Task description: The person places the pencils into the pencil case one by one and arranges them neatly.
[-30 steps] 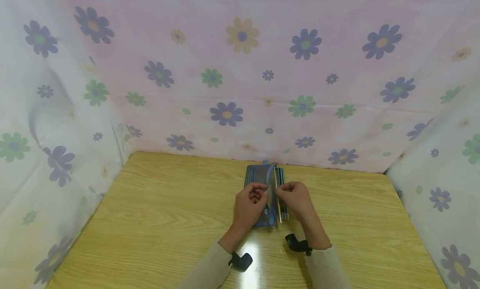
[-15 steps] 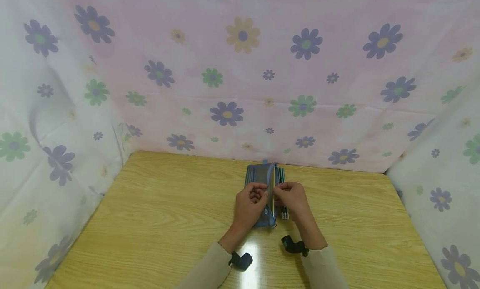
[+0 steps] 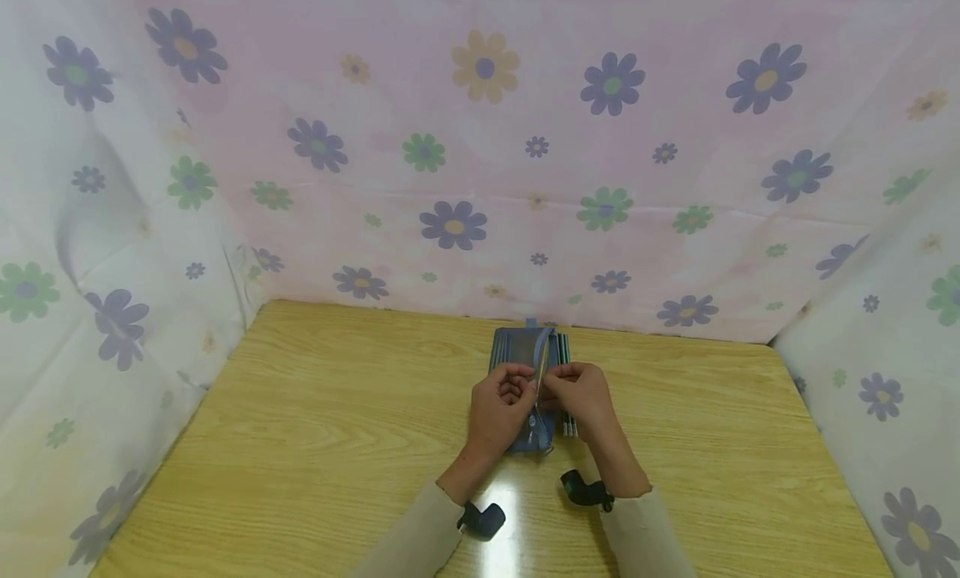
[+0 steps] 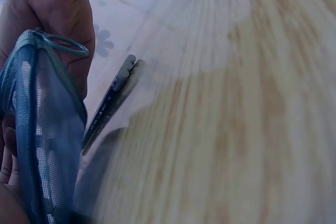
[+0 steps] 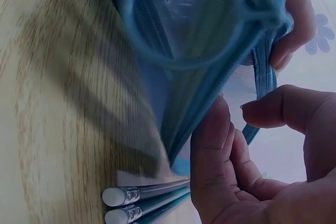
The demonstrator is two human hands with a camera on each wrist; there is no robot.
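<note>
A blue mesh zip pencil case (image 3: 521, 349) stands partly spread at the back of the table. My left hand (image 3: 498, 407) pinches the left edge of its opening. My right hand (image 3: 581, 394) is at the right edge, fingers curled and thumb reaching into the gap. In the right wrist view a space shows between right thumb (image 5: 283, 107) and forefinger; whether they hold the edge or a pencil is hidden. A thin yellow pencil (image 3: 542, 365) leans in the opening. Several dark and green pencils (image 5: 126, 195) with white erasers lie beside the case.
The wood-grain table (image 3: 337, 436) reaches to a pink flowered cloth (image 3: 487, 144) behind, with white flowered cloth at both sides. Each wrist carries a black camera. The case's round loop (image 5: 181, 66) hangs at its near end.
The yellow pencil has gone from outside the case's right edge, in my right hand, to inside the opening. My right hand has shifted left; my left hand keeps its place.
</note>
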